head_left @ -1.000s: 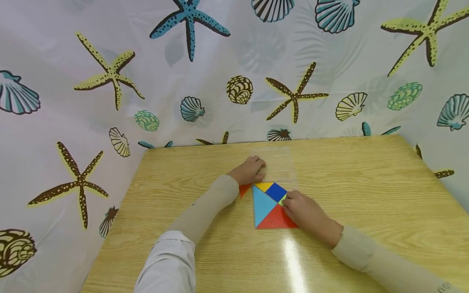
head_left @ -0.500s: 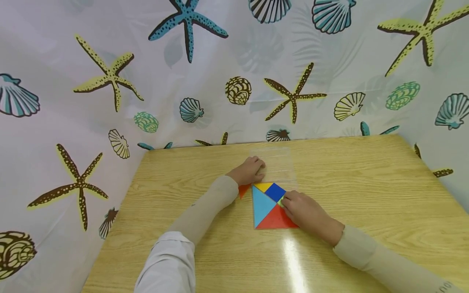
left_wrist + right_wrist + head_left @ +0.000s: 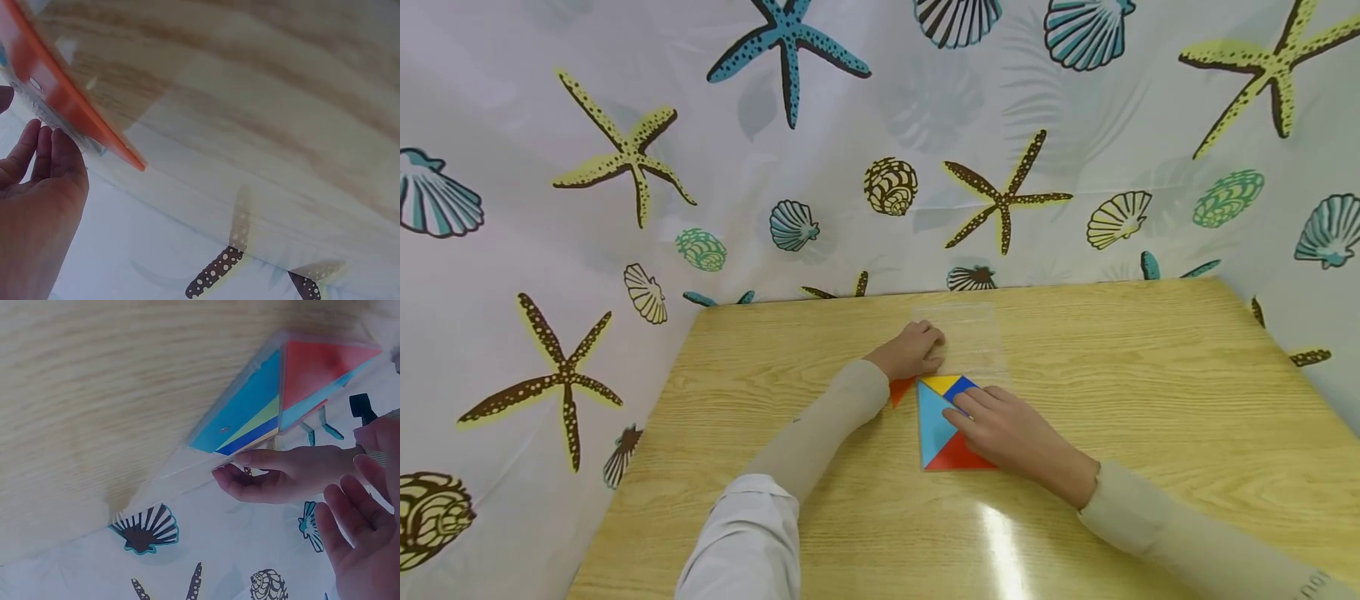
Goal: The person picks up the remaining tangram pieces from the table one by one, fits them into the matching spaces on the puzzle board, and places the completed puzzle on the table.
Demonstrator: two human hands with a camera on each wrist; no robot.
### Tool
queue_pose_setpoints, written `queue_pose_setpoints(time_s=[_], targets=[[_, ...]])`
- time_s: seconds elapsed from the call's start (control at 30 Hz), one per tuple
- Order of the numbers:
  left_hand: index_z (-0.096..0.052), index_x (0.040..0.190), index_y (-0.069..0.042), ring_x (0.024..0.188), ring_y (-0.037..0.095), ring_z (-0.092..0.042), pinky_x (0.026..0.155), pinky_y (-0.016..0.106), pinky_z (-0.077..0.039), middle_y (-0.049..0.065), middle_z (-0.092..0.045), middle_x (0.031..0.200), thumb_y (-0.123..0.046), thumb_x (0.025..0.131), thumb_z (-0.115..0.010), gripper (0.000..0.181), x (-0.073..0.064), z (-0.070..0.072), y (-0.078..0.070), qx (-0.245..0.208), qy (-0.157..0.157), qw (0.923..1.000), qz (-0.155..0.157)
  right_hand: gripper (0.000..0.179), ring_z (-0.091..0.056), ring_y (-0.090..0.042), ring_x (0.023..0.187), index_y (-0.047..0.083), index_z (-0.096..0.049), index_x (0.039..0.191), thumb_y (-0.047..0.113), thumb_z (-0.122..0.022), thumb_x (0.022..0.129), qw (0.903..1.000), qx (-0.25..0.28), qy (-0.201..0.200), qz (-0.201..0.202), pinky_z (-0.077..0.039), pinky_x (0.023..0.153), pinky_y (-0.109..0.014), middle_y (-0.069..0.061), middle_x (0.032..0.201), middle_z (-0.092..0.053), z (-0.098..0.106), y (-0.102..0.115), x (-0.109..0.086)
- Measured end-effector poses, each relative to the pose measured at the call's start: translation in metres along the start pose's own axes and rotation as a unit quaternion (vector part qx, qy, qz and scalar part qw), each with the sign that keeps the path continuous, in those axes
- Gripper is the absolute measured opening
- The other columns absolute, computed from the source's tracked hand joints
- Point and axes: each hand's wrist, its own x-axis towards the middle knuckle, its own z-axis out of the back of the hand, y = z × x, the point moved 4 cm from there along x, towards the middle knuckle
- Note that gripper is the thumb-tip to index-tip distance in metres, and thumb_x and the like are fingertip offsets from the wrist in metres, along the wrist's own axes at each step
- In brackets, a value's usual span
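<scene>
A square tangram of blue, red and yellow pieces lies in a clear plastic case [image 3: 966, 329], its lid side folded away at the back. The light blue triangle [image 3: 934, 425] and red triangle [image 3: 958, 455] show in front. My left hand [image 3: 910, 350] pinches the case's edge near its back left; the thumb and fingertips meet the clear rim in the left wrist view. An orange triangle [image 3: 900, 390] lies beside that wrist. My right hand [image 3: 1011, 433] hovers over or rests on the tangram, fingers loosely extended, covering its right part. The dark blue piece [image 3: 958, 386] is partly hidden.
The wooden table [image 3: 1120, 367] extends on every side of the case. Behind it hangs a white cloth [image 3: 850, 108] printed with starfish and shells, reaching down to the table's back edge and along both sides.
My right hand has slid left from the tangram's right edge to over its middle, covering the green piece, and its fingers have loosened. The left hand stays in place.
</scene>
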Motion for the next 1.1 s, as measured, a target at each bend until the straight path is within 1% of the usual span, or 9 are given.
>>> queue_pose_setpoints(time_s=[0.13,0.3,0.43,0.5,0.6,0.77,0.93,1.0,1.1], targets=[[-0.049,0.127,-0.012,0.110,0.019,-0.041,0.095,0.027,-0.035,0.004,-0.045,0.124,-0.034,0.094,-0.052,0.039,0.001,0.002,0.001,0.007,0.009,0.9999,0.001,0.025,-0.053,-0.021,0.092,0.007,-0.063,0.104,0.011,-0.055,0.082,0.9996,-0.008,0.012,0.023,-0.045,0.081,-0.032,-0.007,0.099,-0.058,-0.002,0.002,0.006],[-0.049,0.128,-0.012,0.110,0.018,-0.041,0.094,0.027,-0.034,0.003,-0.045,0.122,-0.034,0.094,-0.052,0.040,0.004,0.004,-0.001,0.022,0.023,0.9995,0.001,0.031,-0.054,-0.020,0.095,0.012,-0.064,0.108,0.015,-0.062,0.077,0.9992,-0.005,0.015,0.037,-0.045,0.082,-0.032,-0.005,0.104,-0.058,-0.006,0.004,0.010],[-0.050,0.128,-0.012,0.110,0.018,-0.042,0.094,0.027,-0.035,0.003,-0.046,0.122,-0.034,0.094,-0.052,0.040,0.007,0.004,0.001,0.025,0.028,0.9993,-0.006,0.028,-0.053,-0.017,0.089,0.011,-0.063,0.109,0.018,-0.065,0.081,0.9933,0.103,0.045,-0.024,-0.046,0.076,-0.030,-0.003,0.103,-0.056,-0.012,0.001,0.014],[-0.050,0.127,-0.012,0.110,0.019,-0.042,0.094,0.027,-0.035,0.003,-0.046,0.122,-0.034,0.094,-0.052,0.040,0.008,0.003,0.003,0.025,0.031,0.9992,-0.007,0.028,-0.052,-0.015,0.087,0.010,-0.063,0.110,0.019,-0.066,0.084,0.9805,0.170,0.069,-0.069,-0.047,0.074,-0.028,-0.002,0.102,-0.055,-0.013,-0.001,0.017],[-0.050,0.127,-0.012,0.110,0.019,-0.042,0.094,0.027,-0.036,0.004,-0.046,0.123,-0.034,0.094,-0.052,0.039,0.009,0.003,0.004,0.021,0.037,0.9991,-0.009,0.032,-0.051,-0.013,0.091,0.008,-0.062,0.115,0.021,-0.066,0.086,0.9611,0.226,0.108,-0.117,-0.046,0.076,-0.028,-0.001,0.105,-0.055,-0.018,-0.002,0.022],[-0.050,0.129,-0.012,0.114,0.020,-0.042,0.095,0.029,-0.035,0.004,-0.046,0.125,-0.031,0.095,-0.052,0.039,0.006,0.008,0.003,0.009,0.053,0.9985,-0.005,0.035,-0.051,-0.018,0.098,0.003,-0.059,0.119,0.022,-0.061,0.090,0.9510,0.236,0.146,-0.137,-0.045,0.081,-0.030,-0.006,0.110,-0.054,-0.031,-0.002,0.039],[-0.050,0.128,-0.011,0.113,0.019,-0.043,0.094,0.028,-0.036,0.004,-0.047,0.123,-0.030,0.095,-0.053,0.038,0.006,0.012,-0.001,0.010,0.059,0.9982,-0.009,0.033,-0.047,-0.022,0.097,-0.004,-0.059,0.114,0.019,-0.061,0.090,0.9420,0.264,0.143,-0.150,-0.043,0.082,-0.033,-0.011,0.109,-0.052,-0.043,-0.002,0.057],[-0.051,0.127,-0.011,0.112,0.019,-0.044,0.093,0.028,-0.036,0.005,-0.047,0.122,-0.030,0.095,-0.053,0.038,0.006,0.012,-0.002,0.015,0.059,0.9981,-0.012,0.031,-0.046,-0.023,0.096,-0.004,-0.060,0.109,0.019,-0.063,0.089,0.9409,0.270,0.137,-0.152,-0.042,0.082,-0.035,-0.012,0.107,-0.052,-0.048,-0.001,0.062],[-0.051,0.126,-0.011,0.111,0.019,-0.044,0.094,0.028,-0.036,0.005,-0.048,0.121,-0.030,0.094,-0.054,0.037,0.007,0.012,-0.003,0.024,0.060,0.9979,-0.009,0.034,-0.047,-0.026,0.097,-0.005,-0.058,0.110,0.020,-0.064,0.088,0.9467,0.250,0.135,-0.152,-0.041,0.085,-0.037,-0.014,0.108,-0.052,-0.056,0.001,0.070]])
